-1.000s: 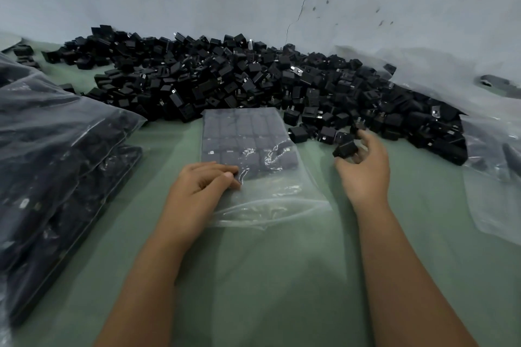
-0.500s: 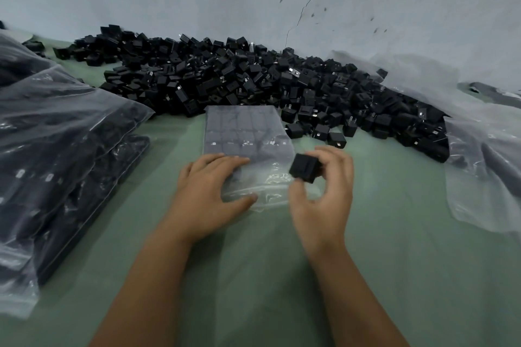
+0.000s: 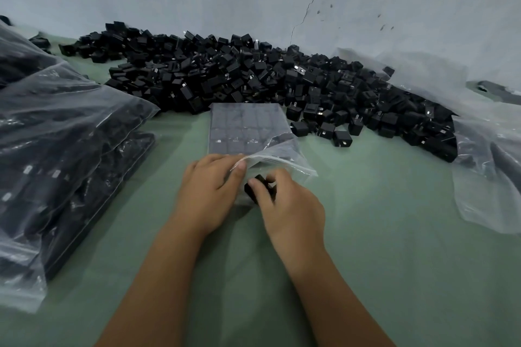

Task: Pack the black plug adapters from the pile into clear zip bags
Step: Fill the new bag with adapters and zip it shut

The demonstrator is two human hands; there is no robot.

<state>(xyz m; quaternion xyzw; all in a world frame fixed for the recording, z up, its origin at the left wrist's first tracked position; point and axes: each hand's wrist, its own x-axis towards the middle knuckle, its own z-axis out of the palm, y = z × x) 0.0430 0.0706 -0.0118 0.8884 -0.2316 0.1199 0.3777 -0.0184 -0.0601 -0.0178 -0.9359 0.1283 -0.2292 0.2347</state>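
Note:
A clear zip bag [image 3: 248, 132] lies on the green table, its far part filled with rows of black adapters. My left hand [image 3: 210, 191] pinches the bag's upper lip and lifts it open at the near end. My right hand [image 3: 290, 205] grips one black plug adapter [image 3: 255, 190] at the bag's mouth, partly inside the plastic. Behind the bag, a big pile of loose black adapters [image 3: 253, 79] spreads along the wall.
Filled plastic bags of adapters [image 3: 56, 149] are stacked at the left. Crumpled clear plastic bags [image 3: 485, 155] lie at the right, over the pile's end. A few stray adapters [image 3: 327, 129] sit just right of the open bag. A cracked grey wall rises behind.
My right hand carried the adapter from beside the pile down to the bag's mouth. My left hand shifted from pressing on the bag to lifting its upper lip.

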